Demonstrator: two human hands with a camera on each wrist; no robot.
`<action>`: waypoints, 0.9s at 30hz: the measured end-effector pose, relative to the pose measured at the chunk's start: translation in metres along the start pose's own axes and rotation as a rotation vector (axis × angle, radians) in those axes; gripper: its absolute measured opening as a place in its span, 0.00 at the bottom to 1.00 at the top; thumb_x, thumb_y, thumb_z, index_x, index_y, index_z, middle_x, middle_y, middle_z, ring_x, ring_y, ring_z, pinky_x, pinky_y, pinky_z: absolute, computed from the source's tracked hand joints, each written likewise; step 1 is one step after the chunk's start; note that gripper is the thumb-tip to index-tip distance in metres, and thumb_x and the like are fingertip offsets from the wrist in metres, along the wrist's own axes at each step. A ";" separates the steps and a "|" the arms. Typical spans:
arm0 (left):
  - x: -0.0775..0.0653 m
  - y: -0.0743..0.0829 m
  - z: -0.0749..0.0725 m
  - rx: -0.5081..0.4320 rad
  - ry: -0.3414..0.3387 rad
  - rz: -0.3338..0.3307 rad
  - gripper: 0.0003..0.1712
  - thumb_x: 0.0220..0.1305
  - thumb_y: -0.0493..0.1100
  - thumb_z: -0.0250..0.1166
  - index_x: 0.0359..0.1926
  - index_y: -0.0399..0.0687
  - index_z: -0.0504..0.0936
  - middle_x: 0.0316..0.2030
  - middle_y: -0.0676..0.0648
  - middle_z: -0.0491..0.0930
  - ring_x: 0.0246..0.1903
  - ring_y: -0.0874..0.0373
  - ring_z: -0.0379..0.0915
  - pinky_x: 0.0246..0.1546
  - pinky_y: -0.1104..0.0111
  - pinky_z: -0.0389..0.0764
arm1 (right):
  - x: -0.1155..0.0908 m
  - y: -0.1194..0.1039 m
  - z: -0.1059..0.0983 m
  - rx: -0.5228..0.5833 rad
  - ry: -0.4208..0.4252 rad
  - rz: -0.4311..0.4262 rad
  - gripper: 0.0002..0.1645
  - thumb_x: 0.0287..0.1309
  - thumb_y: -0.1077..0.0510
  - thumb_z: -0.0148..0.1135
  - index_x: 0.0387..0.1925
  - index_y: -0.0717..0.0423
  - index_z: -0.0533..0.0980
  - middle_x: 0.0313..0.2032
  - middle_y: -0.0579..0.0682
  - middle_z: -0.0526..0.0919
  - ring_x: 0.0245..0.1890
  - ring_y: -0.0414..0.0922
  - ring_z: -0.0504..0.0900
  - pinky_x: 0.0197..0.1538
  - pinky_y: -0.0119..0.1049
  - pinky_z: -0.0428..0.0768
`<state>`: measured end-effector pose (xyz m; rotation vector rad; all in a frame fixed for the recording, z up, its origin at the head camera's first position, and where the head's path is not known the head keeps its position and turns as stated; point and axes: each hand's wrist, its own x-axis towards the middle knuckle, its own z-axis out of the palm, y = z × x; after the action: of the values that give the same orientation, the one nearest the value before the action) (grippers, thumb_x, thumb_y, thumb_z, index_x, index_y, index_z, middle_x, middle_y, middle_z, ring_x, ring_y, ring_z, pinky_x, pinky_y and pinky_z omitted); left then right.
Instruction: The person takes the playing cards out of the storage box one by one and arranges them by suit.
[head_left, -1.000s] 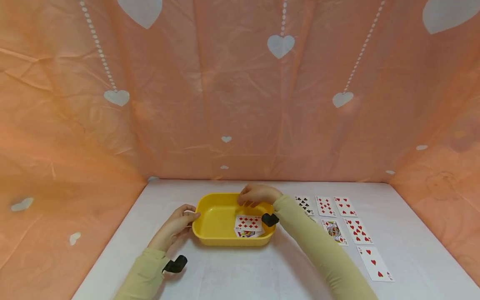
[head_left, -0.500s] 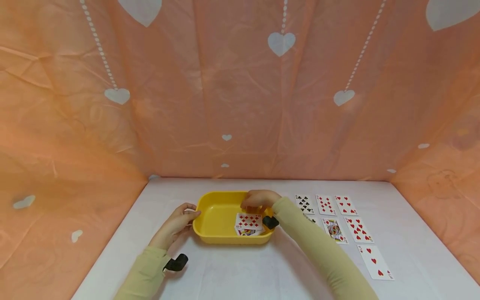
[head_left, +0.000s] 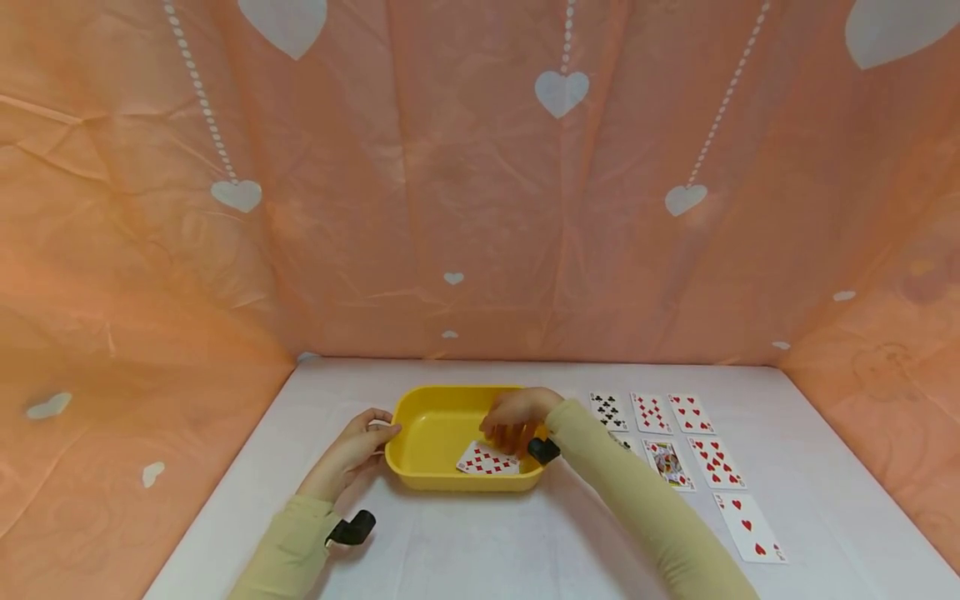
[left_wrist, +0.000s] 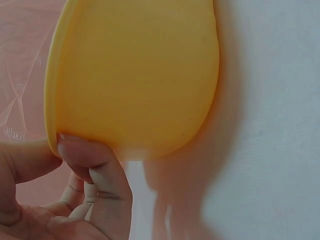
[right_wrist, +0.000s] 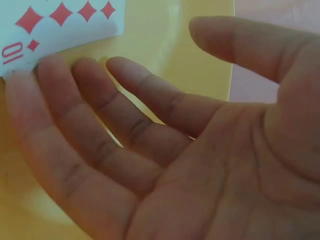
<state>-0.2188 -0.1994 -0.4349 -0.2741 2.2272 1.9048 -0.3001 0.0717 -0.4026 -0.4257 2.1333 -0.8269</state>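
Note:
My left hand (head_left: 348, 450) holds the left end of a yellow plastic tub (head_left: 465, 482). In the left wrist view its thumb and finger pinch the rim of the tub (left_wrist: 135, 70). My right hand (head_left: 517, 414) reaches down inside the right half of the tub. A ten of diamonds (head_left: 483, 460) lies aslant there, face up, near the front wall. The right wrist view shows the palm with long, loosely bent fingers and the thumb apart; two fingertips are right at the edge of the ten of diamonds (right_wrist: 65, 30).
On the white table (head_left: 450, 550), several playing cards lie face up at the right in loose rows. A clubs card (head_left: 608, 408) is at the back, a face card (head_left: 667, 464) before it, and a three of hearts (head_left: 748, 527) nearest. The right sleeve (head_left: 637, 500) partly covers one card.
The ten of diamonds has turned and shifted left and towards the front wall; the face card under it no longer shows. My right hand has come down to the cards. The left hand stays put.

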 end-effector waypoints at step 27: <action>0.000 -0.001 0.000 -0.004 0.000 0.000 0.15 0.69 0.39 0.57 0.51 0.36 0.65 0.34 0.42 0.77 0.27 0.56 0.73 0.27 0.68 0.72 | -0.002 0.004 -0.004 -0.205 -0.108 -0.130 0.05 0.57 0.66 0.62 0.36 0.60 0.82 0.26 0.45 0.80 0.26 0.38 0.71 0.30 0.29 0.70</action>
<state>-0.2189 -0.1993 -0.4361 -0.2744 2.2233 1.9101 -0.3023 0.0771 -0.4018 -0.7060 2.1135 -0.6429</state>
